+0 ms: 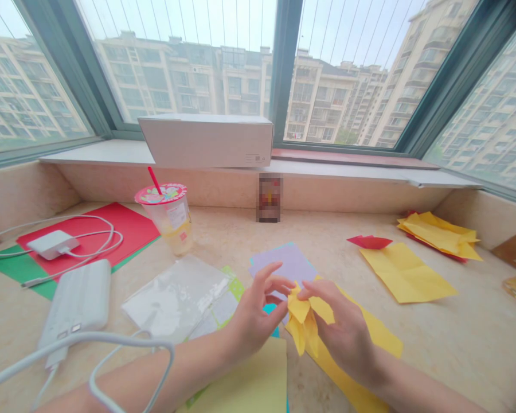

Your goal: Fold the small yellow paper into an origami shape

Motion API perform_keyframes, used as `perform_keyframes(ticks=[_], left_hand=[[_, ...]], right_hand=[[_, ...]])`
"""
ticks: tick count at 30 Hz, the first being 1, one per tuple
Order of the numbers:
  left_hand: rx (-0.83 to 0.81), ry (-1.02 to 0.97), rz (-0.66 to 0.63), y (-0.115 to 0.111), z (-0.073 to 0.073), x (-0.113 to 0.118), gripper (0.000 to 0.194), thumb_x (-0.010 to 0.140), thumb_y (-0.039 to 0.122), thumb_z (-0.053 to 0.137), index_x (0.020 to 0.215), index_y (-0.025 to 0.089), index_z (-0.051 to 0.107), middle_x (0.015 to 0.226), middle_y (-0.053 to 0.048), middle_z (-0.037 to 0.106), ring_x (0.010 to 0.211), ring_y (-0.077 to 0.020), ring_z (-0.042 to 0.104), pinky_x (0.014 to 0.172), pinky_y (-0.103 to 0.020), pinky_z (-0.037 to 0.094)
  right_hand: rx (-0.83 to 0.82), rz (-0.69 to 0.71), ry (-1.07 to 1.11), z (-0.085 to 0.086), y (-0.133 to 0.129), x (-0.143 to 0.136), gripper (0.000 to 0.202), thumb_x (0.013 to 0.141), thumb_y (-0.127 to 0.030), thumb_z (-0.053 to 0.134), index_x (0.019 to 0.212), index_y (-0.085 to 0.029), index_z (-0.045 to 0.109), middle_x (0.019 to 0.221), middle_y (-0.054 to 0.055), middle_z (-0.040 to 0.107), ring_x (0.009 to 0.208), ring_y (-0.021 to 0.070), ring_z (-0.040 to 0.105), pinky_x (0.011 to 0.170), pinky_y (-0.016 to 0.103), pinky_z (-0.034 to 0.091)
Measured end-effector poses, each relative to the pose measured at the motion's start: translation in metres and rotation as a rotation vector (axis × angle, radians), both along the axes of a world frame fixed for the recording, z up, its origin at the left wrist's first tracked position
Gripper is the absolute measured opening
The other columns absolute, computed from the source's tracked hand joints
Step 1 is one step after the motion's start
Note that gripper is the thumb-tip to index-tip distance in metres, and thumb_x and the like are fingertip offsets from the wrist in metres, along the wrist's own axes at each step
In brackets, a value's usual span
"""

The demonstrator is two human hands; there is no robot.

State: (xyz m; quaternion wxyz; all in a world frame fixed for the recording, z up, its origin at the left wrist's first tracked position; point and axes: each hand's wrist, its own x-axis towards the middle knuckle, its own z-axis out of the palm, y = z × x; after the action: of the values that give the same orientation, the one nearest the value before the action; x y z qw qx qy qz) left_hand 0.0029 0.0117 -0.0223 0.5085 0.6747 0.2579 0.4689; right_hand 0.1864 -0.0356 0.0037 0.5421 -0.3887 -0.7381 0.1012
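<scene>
Between my two hands is a folded yellow paper figure (pixel 301 312), with pointed flaps hanging downward. My right hand (pixel 346 327) grips its right side, thumb and fingers closed on the paper. From the left, my left hand (pixel 258 310) pinches the figure's edge with bent fingers and thumb. Beneath the hands lie a long strip of yellow paper (pixel 374 332) and a pale yellow sheet (pixel 258 378). A lilac sheet (pixel 284 261) is just beyond my fingers.
At left are a cup with a straw (pixel 167 221), a power bank (pixel 79 301), a white cable (pixel 133 342), a charger (pixel 54 245), red paper (pixel 126 223) and a clear plastic sleeve (pixel 172 298). Yellow sheets (pixel 406 272) and a red folded piece (pixel 370 242) lie at right. A white box (pixel 206 140) stands on the sill.
</scene>
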Motion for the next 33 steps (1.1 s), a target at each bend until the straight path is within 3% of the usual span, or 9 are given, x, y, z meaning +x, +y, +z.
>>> perform_keyframes(ticks=[4,7,9,13,18,26,33], left_hand=[[-0.219,-0.108,-0.062,0.0,0.013,0.001,0.037,0.092,0.033,0.064,0.124,0.025,0.048,0.103,-0.005,0.062,0.088,-0.0155,0.066,0.075,-0.027,0.056],[-0.357,-0.142,-0.262,-0.002,0.021,0.0,0.04,0.096,0.042,0.057,0.129,0.023,0.046,0.089,-0.003,0.064,0.082,-0.0157,0.067,0.073,-0.029,0.056],[-0.347,-0.151,-0.329,-0.003,0.022,-0.001,0.041,0.095,0.043,0.058,0.13,0.023,0.05,0.095,-0.005,0.068,0.087,-0.0173,0.067,0.078,-0.031,0.055],[-0.241,-0.099,-0.213,-0.003,0.019,-0.002,0.028,0.094,0.037,0.062,0.116,0.02,0.065,0.11,-0.01,0.07,0.102,-0.0212,0.065,0.092,-0.034,0.051],[-0.322,-0.11,-0.181,0.0,0.02,-0.002,0.034,0.096,0.043,0.057,0.119,0.02,0.067,0.117,-0.01,0.07,0.105,-0.0235,0.065,0.092,-0.037,0.054],[-0.328,-0.106,-0.142,-0.001,0.022,0.0,0.034,0.094,0.04,0.06,0.12,0.02,0.067,0.111,-0.009,0.071,0.099,-0.0202,0.067,0.088,-0.033,0.056],[-0.215,-0.059,-0.128,0.003,0.009,0.001,0.032,0.095,0.032,0.059,0.124,0.019,0.063,0.118,-0.011,0.07,0.106,-0.0214,0.066,0.093,-0.032,0.052]], right_hand=[[0.09,0.092,-0.063,0.004,0.0,0.006,0.034,0.09,-0.004,0.056,0.108,-0.029,0.07,0.097,0.005,0.073,0.091,0.0224,0.069,0.079,0.039,0.058],[0.096,0.095,-0.091,0.004,0.003,0.008,0.032,0.09,-0.006,0.057,0.106,-0.029,0.071,0.099,0.006,0.073,0.094,0.0233,0.07,0.081,0.04,0.06],[0.1,0.106,-0.111,0.003,0.005,0.009,0.034,0.09,-0.005,0.057,0.11,-0.029,0.071,0.102,0.007,0.074,0.097,0.0235,0.071,0.084,0.04,0.061],[0.109,0.169,-0.186,0.001,0.008,0.011,0.054,0.088,0.002,0.046,0.13,-0.028,0.063,0.118,0.009,0.072,0.112,0.0242,0.067,0.091,0.042,0.06],[0.037,0.204,-0.278,-0.004,0.01,0.017,0.065,0.087,0.003,0.044,0.144,-0.028,0.049,0.135,0.01,0.062,0.128,0.0262,0.057,0.102,0.049,0.053],[0.07,0.063,-0.282,-0.007,0.018,0.019,0.054,0.092,-0.003,0.055,0.136,-0.033,0.058,0.123,0.007,0.069,0.117,0.0257,0.061,0.095,0.046,0.055],[0.023,0.016,-0.216,-0.01,0.017,0.02,0.04,0.092,-0.006,0.059,0.12,-0.032,0.07,0.109,0.006,0.067,0.104,0.0232,0.06,0.087,0.041,0.054]])
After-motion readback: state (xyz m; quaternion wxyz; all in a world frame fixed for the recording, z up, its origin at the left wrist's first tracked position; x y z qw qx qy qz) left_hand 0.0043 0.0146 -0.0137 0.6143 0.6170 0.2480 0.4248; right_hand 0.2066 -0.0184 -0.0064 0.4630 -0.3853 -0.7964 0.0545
